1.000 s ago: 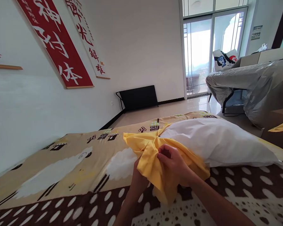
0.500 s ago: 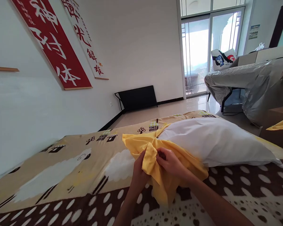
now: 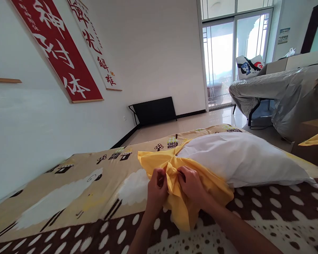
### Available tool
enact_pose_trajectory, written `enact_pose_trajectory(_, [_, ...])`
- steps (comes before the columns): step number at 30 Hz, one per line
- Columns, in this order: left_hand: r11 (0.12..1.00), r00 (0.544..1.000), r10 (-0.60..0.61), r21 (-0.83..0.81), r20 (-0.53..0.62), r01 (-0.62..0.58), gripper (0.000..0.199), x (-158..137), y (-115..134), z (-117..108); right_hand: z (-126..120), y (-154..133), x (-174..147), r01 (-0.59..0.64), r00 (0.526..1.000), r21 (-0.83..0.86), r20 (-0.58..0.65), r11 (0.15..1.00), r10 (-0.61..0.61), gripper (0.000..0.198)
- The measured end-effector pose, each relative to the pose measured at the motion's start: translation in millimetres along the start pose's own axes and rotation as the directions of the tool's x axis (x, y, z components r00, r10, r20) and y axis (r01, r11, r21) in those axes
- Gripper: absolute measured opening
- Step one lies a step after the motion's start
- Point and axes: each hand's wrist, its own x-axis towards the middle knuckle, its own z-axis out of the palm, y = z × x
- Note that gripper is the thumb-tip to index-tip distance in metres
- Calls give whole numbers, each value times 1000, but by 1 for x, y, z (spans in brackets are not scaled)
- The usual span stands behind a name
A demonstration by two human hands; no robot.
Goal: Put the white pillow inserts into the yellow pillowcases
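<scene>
A white pillow [image 3: 243,158] lies on the bed, its left end inside a yellow pillowcase [image 3: 209,180]. The case is bunched up at that end, and most of the pillow is bare. My left hand [image 3: 157,187] pinches the left side of a raised fold of the yellow cloth. On the fold's right side, my right hand [image 3: 192,183] grips the same cloth with curled fingers. Both hands are closed, close together, just left of the pillow. The fingertips are partly hidden in the folds.
A patterned blanket [image 3: 76,197] with sheep and brown dotted bands covers the bed. Another piece of yellow cloth [image 3: 316,137] shows at the right edge. Beyond the bed are a black folded panel [image 3: 155,111] against the wall and a plastic-covered table [image 3: 259,84] holding boxes.
My left hand has shifted slightly up on the fold, its fingers now curled at the top. The fold between my hands has become narrower. The pillow has stayed in place.
</scene>
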Motion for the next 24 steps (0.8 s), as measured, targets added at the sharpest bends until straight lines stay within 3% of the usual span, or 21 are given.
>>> enact_pose_trajectory(5, [962,989,114,240,90,-132,14,0,-2,-3,3,2,-2,20,1000,-60,3,998,-20,18])
enact_pose_trajectory(13, [825,969,174,512,173,-239,25,-5,36,-11,2,0,-5,43,998,-85,42,995,-39,23])
enact_pose_trajectory(16, [805,969,89,555,232,-207,34,-9,45,-11,2,-1,-6,41,998,-83,49,996,-37,22])
enact_pose_trajectory(24, [750,988,-33,658,148,-74,38,-8,29,-3,4,-2,-9,53,995,-98,89,994,-44,22])
